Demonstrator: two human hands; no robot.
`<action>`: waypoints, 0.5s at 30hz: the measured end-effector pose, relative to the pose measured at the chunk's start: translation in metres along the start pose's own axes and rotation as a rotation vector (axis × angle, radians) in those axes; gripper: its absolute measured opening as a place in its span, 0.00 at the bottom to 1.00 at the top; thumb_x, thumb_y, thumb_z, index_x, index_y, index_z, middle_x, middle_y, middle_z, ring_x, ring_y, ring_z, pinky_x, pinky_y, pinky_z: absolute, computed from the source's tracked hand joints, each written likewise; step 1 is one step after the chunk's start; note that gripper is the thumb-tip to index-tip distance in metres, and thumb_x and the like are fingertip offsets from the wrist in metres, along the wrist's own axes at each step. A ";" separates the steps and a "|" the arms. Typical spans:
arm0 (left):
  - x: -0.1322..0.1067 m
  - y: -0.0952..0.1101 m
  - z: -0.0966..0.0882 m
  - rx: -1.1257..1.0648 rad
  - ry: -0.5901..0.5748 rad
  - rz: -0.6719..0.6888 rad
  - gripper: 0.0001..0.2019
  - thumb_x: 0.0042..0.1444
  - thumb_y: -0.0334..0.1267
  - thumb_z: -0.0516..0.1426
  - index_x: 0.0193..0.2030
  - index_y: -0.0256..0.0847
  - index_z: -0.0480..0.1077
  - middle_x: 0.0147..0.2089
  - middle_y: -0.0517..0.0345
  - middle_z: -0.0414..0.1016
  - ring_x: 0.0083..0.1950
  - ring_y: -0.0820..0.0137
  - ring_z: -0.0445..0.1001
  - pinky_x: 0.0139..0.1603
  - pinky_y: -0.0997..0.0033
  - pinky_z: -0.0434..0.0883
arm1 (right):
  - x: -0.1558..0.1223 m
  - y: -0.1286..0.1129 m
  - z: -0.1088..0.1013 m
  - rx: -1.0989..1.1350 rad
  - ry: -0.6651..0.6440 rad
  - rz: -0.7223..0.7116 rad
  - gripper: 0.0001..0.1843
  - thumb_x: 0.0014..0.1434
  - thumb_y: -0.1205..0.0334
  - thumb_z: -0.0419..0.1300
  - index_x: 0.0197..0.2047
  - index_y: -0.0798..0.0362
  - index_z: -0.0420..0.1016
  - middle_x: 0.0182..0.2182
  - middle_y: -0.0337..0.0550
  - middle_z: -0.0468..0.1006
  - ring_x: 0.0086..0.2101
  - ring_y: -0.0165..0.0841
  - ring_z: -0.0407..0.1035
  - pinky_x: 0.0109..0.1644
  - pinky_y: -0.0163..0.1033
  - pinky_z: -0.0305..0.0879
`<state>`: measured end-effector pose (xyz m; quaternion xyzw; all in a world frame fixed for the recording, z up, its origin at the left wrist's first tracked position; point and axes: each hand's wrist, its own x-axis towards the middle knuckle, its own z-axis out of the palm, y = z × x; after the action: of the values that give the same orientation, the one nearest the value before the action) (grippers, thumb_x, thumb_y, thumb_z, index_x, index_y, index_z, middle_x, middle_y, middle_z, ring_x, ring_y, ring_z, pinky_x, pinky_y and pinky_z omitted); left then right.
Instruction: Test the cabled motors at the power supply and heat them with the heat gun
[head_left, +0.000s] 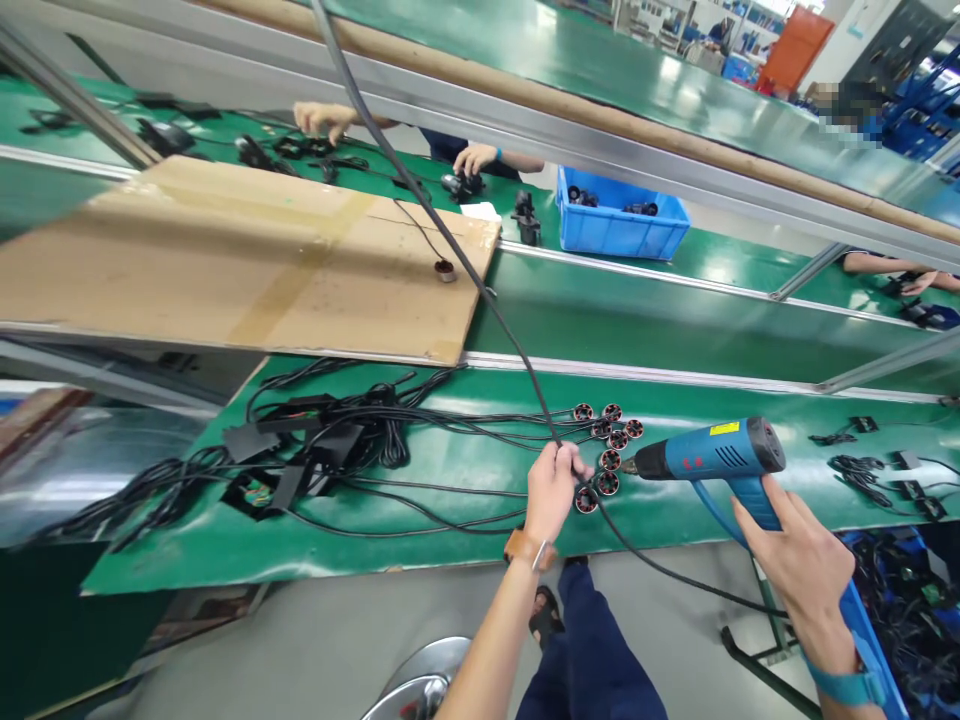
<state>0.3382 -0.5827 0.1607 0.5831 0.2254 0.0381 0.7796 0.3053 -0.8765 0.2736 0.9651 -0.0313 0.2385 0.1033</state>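
Blue tool: heat gun (716, 457), at 3 o'clock of the motor cluster, nozzle pointing at 9 o'clock toward it.
Hidden: the handle's lower part is covered by the right hand (799, 565); the trigger cannot be made out; its blue cord runs off the bottom edge.
Right grip: fingers wrapped together around the handle, clamped on it.
Left grip: left hand (551, 490) closed on thin black wires (450, 425) just at 9 o'clock of the motors; what lies inside the fist is hidden.
Motors: small round motors (609, 440) bunched on the green surface (465, 540), copper windings showing.
Thick cable: black cable (420, 190) hangs down from 12 o'clock and passes by the left hand.
Further out: cardboard sheet (247, 260) at 10 o'clock; blue bin (622, 230) at 12 o'clock; another person's hands (474, 158) beyond it.
Room: factory hall, green floor, far end blurred.
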 end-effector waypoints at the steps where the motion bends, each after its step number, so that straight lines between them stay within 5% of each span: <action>1: -0.015 0.004 -0.008 -0.026 -0.005 -0.006 0.22 0.61 0.62 0.54 0.39 0.42 0.67 0.26 0.64 0.70 0.30 0.67 0.79 0.35 0.66 0.77 | 0.000 0.000 0.000 -0.002 -0.001 -0.002 0.28 0.65 0.42 0.59 0.60 0.48 0.78 0.32 0.40 0.77 0.28 0.29 0.61 0.31 0.37 0.43; 7: -0.068 0.007 -0.077 -0.106 0.207 -0.022 0.24 0.58 0.65 0.57 0.40 0.43 0.67 0.25 0.68 0.67 0.26 0.69 0.76 0.31 0.67 0.75 | -0.003 -0.009 0.001 0.000 -0.020 0.015 0.28 0.65 0.42 0.59 0.60 0.49 0.78 0.31 0.40 0.77 0.26 0.29 0.59 0.30 0.37 0.41; 11: -0.063 -0.011 -0.105 -0.036 0.277 -0.031 0.25 0.55 0.65 0.59 0.38 0.42 0.68 0.26 0.66 0.69 0.29 0.68 0.76 0.35 0.67 0.74 | -0.010 -0.019 -0.001 -0.003 -0.019 0.032 0.28 0.64 0.41 0.59 0.60 0.48 0.78 0.31 0.41 0.77 0.26 0.29 0.59 0.30 0.37 0.41; 15: -0.049 -0.032 -0.112 0.161 0.234 -0.019 0.22 0.52 0.61 0.62 0.33 0.42 0.68 0.27 0.61 0.73 0.35 0.66 0.77 0.41 0.66 0.73 | -0.018 -0.025 -0.006 -0.043 -0.030 0.037 0.27 0.64 0.43 0.60 0.61 0.47 0.77 0.33 0.41 0.79 0.24 0.29 0.59 0.29 0.37 0.41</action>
<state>0.2434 -0.5089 0.1222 0.6331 0.3227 0.0805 0.6990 0.2896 -0.8501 0.2662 0.9654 -0.0560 0.2251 0.1193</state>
